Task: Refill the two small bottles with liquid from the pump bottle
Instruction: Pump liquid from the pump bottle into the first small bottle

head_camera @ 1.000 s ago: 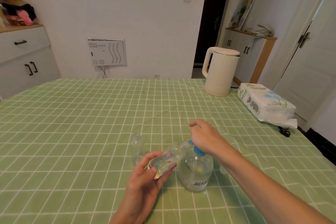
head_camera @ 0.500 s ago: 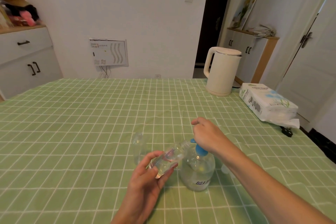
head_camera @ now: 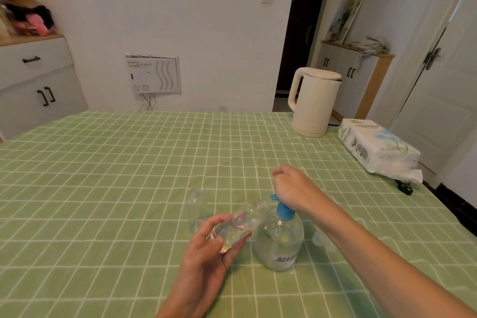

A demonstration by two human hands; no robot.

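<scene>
Step in hand: filling the first small bottle, judged from how its mouth is put to the pump spout.
Left hand (head_camera: 206, 258): fingers (head_camera: 238, 244) and thumb wrapped round the held small bottle (head_camera: 244, 222), which is tilted, base low and open neck raised towards the spout (head_camera: 273, 197).
Right hand (head_camera: 294, 188): lies on top of the blue pump head (head_camera: 284, 211) with fingers curled in. The head is mostly hidden beneath the hand, so I cannot tell whether they clasp it or the hand only bears down.
Pump bottle (head_camera: 280, 245): upright on the green checked counter (head_camera: 129, 175), just right of the left hand, partly filled with clear liquid.
Fill so far: a little clear liquid seems to pool at the low end of the held bottle, so it looks far from full.
Standing small bottle (head_camera: 196, 210): upright on the counter, uncapped, just behind the left hand, touched by neither hand. It looks empty, though the clear plastic makes that hard to judge.
Next move calls for: straight presses on the pump with the neck kept right under the spout, so that nothing runs down the outside, then a swap to the standing bottle.
Count, small bottles: two, one held and one standing.
Count, pump bottles: one.
Count, hands: two, both busy.
Count, other things: one cream kettle (head_camera: 313, 103) and one tissue pack (head_camera: 376, 147) at the far right of the counter.
Unclear: some small clear pieces (head_camera: 320, 240) by the right forearm, perhaps caps, too blurred to count.
</scene>
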